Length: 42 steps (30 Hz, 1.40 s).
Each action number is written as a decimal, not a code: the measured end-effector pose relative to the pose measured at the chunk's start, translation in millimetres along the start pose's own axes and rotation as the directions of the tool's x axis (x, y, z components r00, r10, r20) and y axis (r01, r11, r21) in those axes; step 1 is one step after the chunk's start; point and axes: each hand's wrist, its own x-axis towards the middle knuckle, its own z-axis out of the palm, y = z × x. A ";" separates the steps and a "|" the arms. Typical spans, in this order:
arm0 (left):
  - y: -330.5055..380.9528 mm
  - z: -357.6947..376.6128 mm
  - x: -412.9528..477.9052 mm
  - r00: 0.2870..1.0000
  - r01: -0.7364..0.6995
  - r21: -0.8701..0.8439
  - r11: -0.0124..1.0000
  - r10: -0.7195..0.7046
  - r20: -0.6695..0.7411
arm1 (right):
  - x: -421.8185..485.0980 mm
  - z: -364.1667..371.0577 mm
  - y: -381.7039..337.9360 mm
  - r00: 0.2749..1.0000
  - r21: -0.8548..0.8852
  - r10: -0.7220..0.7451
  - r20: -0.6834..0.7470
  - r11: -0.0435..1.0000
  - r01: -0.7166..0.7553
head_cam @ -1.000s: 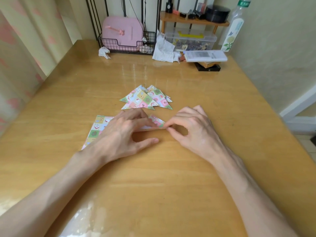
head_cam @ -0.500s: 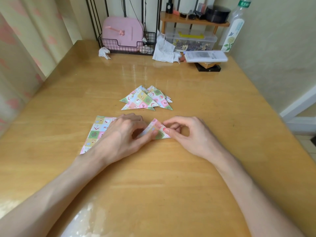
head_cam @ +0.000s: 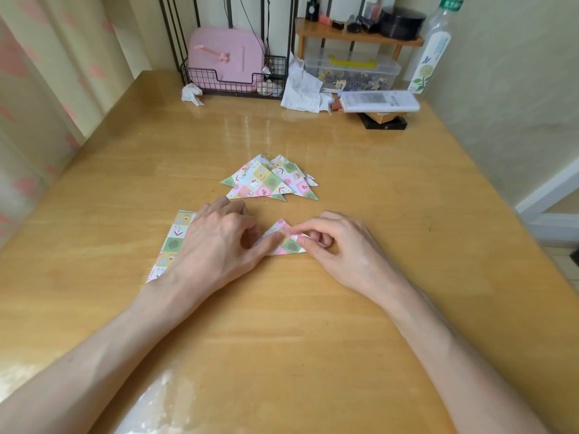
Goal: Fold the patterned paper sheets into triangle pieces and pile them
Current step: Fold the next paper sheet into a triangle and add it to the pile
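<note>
Just on the near side of the pile of triangles (head_cam: 269, 183), from the head camera, we see the half-folded piece (head_cam: 286, 244) lying on the table (head_cam: 282, 333), apart from the pile and between our two hands. Our left hand (head_cam: 216, 245) lies to the near-left of the pile with its fingers curled down and its thumb pressed onto the piece's left flap; whether the hidden fingertips also pin the paper, we cannot tell. Our right hand (head_cam: 341, 252), near-right of the pile, pinches the piece's right corner between thumb and forefinger. Under the left hand and wrist, further left of the pile, a few flat sheets (head_cam: 174, 242) wait unfolded.

We judge this paper to be very light, thin and limp. It should crease sharply under a fingertip but slide easily on the glossy tabletop. It seems best held at a corner or along a folded edge, with one hand pinning the body flat while the other brings the flap over. Too hard a tug at the corner could tear or crumple it, and a careless sweep could scatter the loose pile just beyond.
</note>
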 end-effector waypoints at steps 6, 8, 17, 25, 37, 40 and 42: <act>1.7 0.2 1.3 0.999 0.050 0.125 0.991 -0.049 -0.014 | -0.1 -0.9 -4.1 1.000 -0.022 0.009 0.010 1.000 -0.009; 1.4 0.6 0.3 0.998 0.044 0.136 0.990 -0.039 -0.044 | 0.2 -0.6 -4.5 1.000 -0.029 0.010 0.007 1.000 -0.010; 4.1 3.9 0.9 0.997 0.045 0.206 0.978 -0.031 -0.068 | 0.2 0.5 -3.0 0.999 -0.026 0.038 0.006 0.999 -0.038; 5.2 -0.7 1.0 0.997 0.053 0.194 0.980 -0.040 -0.069 | 0.3 3.1 -3.0 0.998 -0.027 0.062 -0.006 0.998 -0.062; 1.5 -3.7 1.0 0.998 0.056 0.160 0.986 -0.058 0.010 | 1.0 4.1 -3.6 0.996 -0.031 0.082 -0.020 0.996 -0.083; 1.5 -4.3 0.9 0.996 0.072 0.179 0.981 -0.081 0.043 | 0.6 4.2 -3.9 0.996 -0.024 0.082 -0.023 0.996 -0.082; 1.2 -5.5 1.0 0.997 0.071 0.174 0.982 -0.076 0.020 | -0.2 4.1 -4.6 0.997 -0.020 0.078 -0.020 0.997 -0.079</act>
